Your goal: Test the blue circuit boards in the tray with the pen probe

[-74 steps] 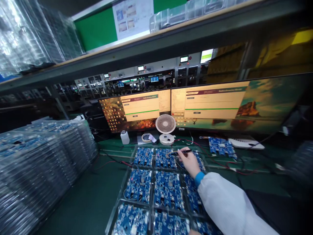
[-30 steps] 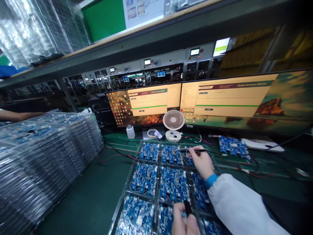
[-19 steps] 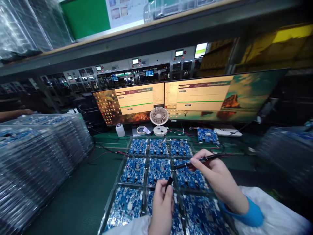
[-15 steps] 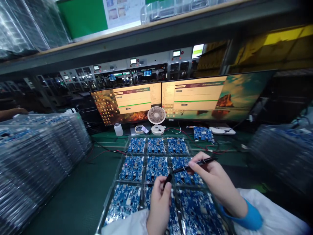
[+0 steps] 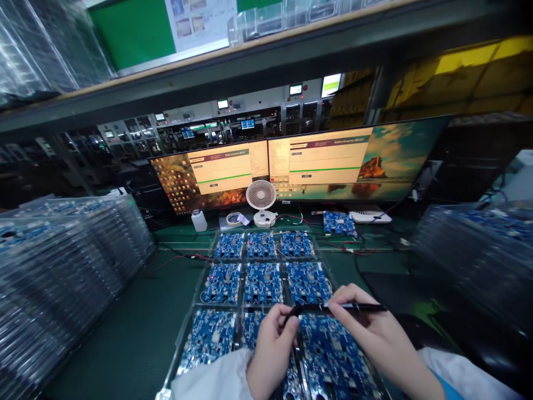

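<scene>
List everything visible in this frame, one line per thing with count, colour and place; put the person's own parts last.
circuit boards: nine, blue, in a clear tray on the bench centre
clear tray: one, transparent, on the green mat
loose circuit board: one, blue, behind the tray at right
monitors: two, side by side at the back
desk fan: one, white, before the monitors
bottle: one, white, left of the fan
tape roll: one, pale, between bottle and fan
tray stacks: clear, holding blue boards, far left and far right
wires: red and black, across the mat
pen: one, black, in the right hand
cap: one, black, at the pen's tip
left hand: pinching the cap
right hand: gripping the pen
</scene>
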A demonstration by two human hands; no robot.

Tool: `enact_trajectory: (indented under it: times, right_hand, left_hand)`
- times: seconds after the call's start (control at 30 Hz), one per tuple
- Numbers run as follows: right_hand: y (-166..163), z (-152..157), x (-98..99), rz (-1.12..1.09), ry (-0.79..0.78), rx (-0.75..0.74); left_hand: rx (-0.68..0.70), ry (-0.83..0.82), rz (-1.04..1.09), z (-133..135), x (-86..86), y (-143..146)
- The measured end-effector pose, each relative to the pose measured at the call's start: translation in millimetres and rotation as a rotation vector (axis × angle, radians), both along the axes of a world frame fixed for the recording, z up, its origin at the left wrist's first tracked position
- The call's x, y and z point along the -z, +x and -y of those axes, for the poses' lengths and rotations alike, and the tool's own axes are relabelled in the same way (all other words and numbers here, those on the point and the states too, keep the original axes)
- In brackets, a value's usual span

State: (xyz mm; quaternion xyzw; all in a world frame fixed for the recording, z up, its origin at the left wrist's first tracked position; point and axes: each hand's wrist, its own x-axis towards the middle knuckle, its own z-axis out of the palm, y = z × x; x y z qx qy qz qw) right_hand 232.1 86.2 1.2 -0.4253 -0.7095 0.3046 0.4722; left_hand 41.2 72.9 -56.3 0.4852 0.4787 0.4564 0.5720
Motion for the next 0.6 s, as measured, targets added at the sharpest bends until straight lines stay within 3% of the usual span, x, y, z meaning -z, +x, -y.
enact_trajectory:
  times: [0.1, 0.3, 0.43, 0.6]
  right_hand:
    - [6.5, 7.3, 4.8, 0.024, 0.008, -0.015]
    - [20.6, 12.7, 1.9, -0.123, -0.125, -0.108]
    - [28.2, 20.1, 5.9, -0.139, -0.142, -0.11]
    - [30.7, 30.8, 3.8, -0.168, -0.198, -0.178]
  left_hand:
    - [0.047, 0.012, -0.015, 1.2, 2.8, 0.0]
    - [0.119, 0.046, -0.104, 5.8, -1.6, 0.8]
    - [0.12, 0.065, -0.223, 12.5, -16.9, 3.2]
    - [0.262, 0.183, -0.376, 26.3, -41.6, 9.6]
